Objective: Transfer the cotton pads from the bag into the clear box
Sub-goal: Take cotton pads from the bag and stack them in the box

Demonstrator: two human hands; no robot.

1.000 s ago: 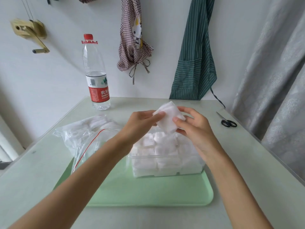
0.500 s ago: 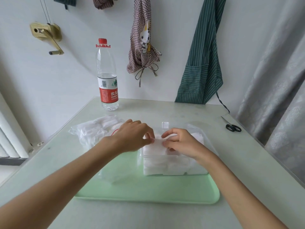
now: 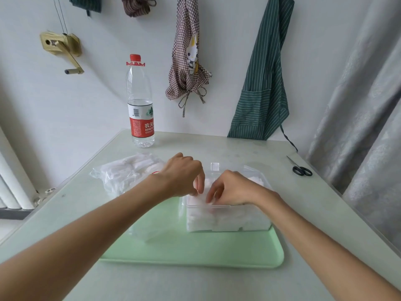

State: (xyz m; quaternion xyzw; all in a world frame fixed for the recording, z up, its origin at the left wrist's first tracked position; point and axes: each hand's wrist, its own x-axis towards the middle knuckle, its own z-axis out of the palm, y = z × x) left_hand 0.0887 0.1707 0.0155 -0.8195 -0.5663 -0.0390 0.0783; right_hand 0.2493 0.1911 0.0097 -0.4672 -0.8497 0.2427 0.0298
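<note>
Head view: we see both hands, left (image 3: 184, 177) and right (image 3: 233, 189), now lower, fingers curled, pressing cotton pads (image 3: 227, 218) into the clear box (image 3: 256, 229); what each grip holds, we cannot tell.

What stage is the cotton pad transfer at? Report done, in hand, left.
Done: the clear box on the green tray looks packed with white pads nearly to its rim. In hand: the left hand and right hand work at pads at the box's top. Left: the bag beside it holds more pads.
</note>
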